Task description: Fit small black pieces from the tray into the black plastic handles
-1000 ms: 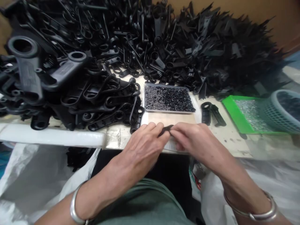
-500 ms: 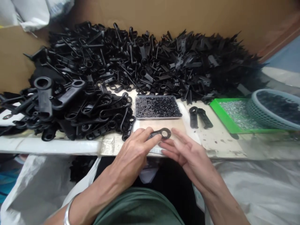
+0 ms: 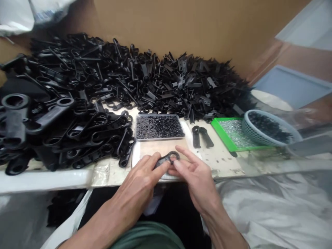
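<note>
My left hand (image 3: 141,178) is closed round the body of a black plastic part with a ring-shaped end (image 3: 163,159), just above the near edge of the table. At the ring end, my right hand (image 3: 195,174) has its thumb on the part and other fingers beneath, while the index finger sticks out past the ring. Whether a small piece is also between those fingertips, I cannot tell. Right behind my hands lies a clear shallow box (image 3: 159,127) filled with tiny dark pieces. Two black plastic parts (image 3: 202,137) lie side by side to its right.
A large heap of black plastic parts (image 3: 116,76) covers the back, with larger ring-ended parts (image 3: 88,135) piled at left. On the right, a green tray (image 3: 220,134) of small shiny pieces partly supports a light blue basket (image 3: 272,128) of dark pieces. White sheeting (image 3: 259,207) hangs below.
My view has swung to the right. My right hand, formerly apart with fingers spread beside the ring, has closed in on the ring end. The left hand keeps its hold.
</note>
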`<state>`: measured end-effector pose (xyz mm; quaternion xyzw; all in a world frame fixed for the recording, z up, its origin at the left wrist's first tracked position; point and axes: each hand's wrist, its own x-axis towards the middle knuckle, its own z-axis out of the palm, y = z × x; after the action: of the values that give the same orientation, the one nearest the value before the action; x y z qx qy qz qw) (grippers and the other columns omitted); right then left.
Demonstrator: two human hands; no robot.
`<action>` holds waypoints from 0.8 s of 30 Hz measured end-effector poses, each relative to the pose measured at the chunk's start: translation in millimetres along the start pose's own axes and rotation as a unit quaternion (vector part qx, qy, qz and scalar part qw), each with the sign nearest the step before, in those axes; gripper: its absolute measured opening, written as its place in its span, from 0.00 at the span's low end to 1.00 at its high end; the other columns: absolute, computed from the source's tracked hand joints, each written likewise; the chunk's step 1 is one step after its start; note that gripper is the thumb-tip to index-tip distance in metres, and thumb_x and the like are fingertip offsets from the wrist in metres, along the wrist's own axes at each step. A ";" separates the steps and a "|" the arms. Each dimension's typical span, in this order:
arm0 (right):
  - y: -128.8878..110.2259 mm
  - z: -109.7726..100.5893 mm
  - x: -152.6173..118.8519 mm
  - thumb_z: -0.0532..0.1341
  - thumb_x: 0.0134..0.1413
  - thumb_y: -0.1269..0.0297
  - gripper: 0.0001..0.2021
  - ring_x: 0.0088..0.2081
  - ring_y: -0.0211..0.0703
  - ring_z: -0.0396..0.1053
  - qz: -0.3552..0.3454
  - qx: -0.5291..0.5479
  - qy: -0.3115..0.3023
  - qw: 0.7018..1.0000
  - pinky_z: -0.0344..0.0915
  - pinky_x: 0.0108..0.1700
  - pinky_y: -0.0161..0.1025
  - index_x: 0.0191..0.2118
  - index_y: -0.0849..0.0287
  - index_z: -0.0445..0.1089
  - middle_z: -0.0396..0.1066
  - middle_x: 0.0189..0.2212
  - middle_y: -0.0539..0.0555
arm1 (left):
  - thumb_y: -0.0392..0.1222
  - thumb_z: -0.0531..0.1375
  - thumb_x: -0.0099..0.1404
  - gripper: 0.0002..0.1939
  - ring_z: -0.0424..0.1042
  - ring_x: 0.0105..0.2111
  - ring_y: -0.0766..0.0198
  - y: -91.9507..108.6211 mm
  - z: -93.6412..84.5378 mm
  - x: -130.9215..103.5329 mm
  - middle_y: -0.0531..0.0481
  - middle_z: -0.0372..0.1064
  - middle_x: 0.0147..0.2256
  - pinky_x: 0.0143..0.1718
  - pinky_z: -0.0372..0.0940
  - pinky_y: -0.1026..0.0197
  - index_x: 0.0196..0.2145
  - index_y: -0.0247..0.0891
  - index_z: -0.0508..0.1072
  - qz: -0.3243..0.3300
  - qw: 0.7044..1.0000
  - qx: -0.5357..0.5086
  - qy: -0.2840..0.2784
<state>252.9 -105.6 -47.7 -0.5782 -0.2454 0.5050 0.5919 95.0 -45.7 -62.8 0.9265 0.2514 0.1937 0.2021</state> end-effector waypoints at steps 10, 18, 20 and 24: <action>-85.0 -88.7 67.3 0.56 0.55 0.53 0.21 0.38 0.53 0.72 -0.135 -0.455 0.153 0.867 0.68 0.31 0.44 0.52 0.53 0.71 0.75 0.42 0.57 | 0.33 0.56 0.67 0.09 0.67 0.41 0.58 -3.3 -43.7 -15.1 0.47 0.72 0.42 0.45 0.56 0.51 0.45 0.37 0.69 -0.051 0.959 0.202 0.191; -57.9 -112.8 122.7 0.47 0.58 0.56 0.23 0.49 0.67 0.68 -0.164 -0.662 0.097 0.725 0.63 0.47 0.57 0.54 0.56 0.67 0.72 0.47 0.62 | 0.40 0.56 0.68 0.10 0.66 0.32 0.58 -24.4 -56.4 -30.2 0.52 0.68 0.27 0.40 0.50 0.49 0.29 0.38 0.70 -0.186 0.904 0.346 0.170; -55.8 -113.0 119.2 0.45 0.59 0.56 0.23 0.51 0.69 0.67 -0.196 -0.682 0.078 0.700 0.62 0.48 0.58 0.54 0.55 0.66 0.71 0.48 0.61 | 0.39 0.54 0.69 0.14 0.65 0.30 0.58 -26.2 -54.8 -26.6 0.53 0.66 0.24 0.39 0.49 0.49 0.25 0.37 0.68 -0.189 0.902 0.356 0.157; -61.2 -100.3 100.5 0.42 0.60 0.57 0.23 0.54 0.70 0.64 -0.242 -0.707 0.090 0.659 0.60 0.51 0.59 0.53 0.57 0.65 0.68 0.49 0.65 | 0.38 0.51 0.69 0.18 0.66 0.28 0.57 -28.4 -54.2 -19.1 0.51 0.65 0.21 0.36 0.49 0.50 0.21 0.38 0.66 -0.196 0.901 0.361 0.141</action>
<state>397.0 -49.9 -41.3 -0.7855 -0.6049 -0.0359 0.1258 43.8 -18.5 -35.4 0.8307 0.5069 0.1750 -0.1495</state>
